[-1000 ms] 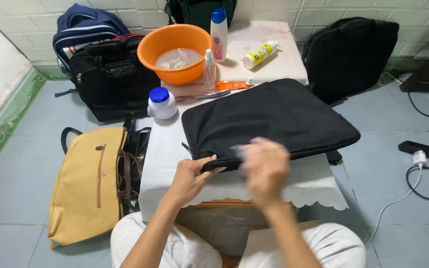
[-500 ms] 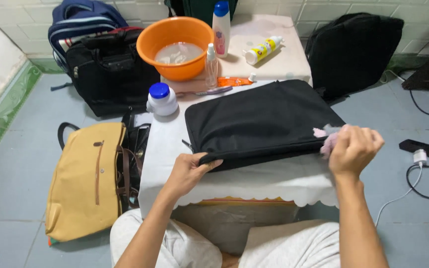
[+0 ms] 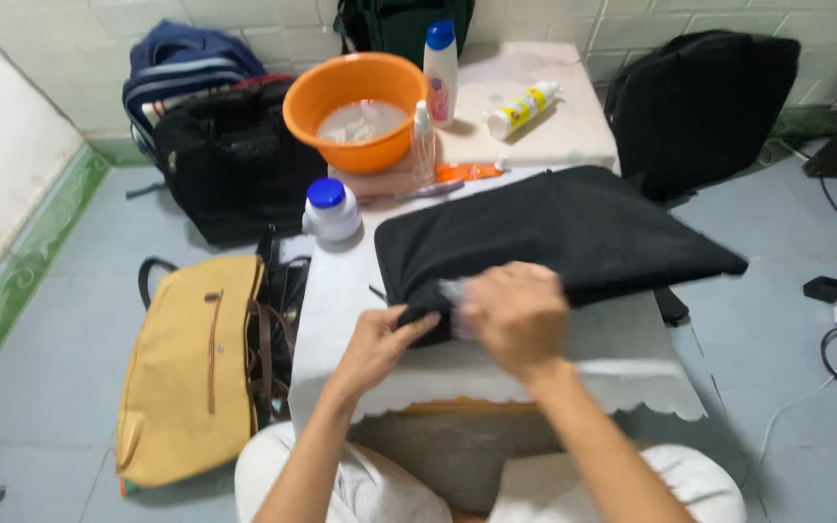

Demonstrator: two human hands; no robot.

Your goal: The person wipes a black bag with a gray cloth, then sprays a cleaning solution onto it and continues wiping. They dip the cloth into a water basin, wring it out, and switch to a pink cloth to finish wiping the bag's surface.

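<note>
Far left on the floor I see a yellow bag [image 3: 191, 373] lying flat, and beyond it a black bag [image 3: 234, 160] with a blue backpack [image 3: 181, 68] propped against the tiled wall, set aside from the low cloth-covered table [image 3: 341, 300]. On the table's far end sit a white jar with a blue lid [image 3: 329, 208], an orange basin [image 3: 360, 97] holding cloudy water, a small spray bottle [image 3: 423, 145] and a tall white bottle [image 3: 441, 60], all within my reach. My left hand [image 3: 375, 344] pinches the near left corner of the black laptop sleeve [image 3: 554, 228], fingers closed on the fabric, which seems to pin it flat. My right hand [image 3: 515, 315] is curled narrowly around something pale, pressed onto the sleeve's near edge; it is blurred. Far right stands another black backpack [image 3: 704, 102].
</note>
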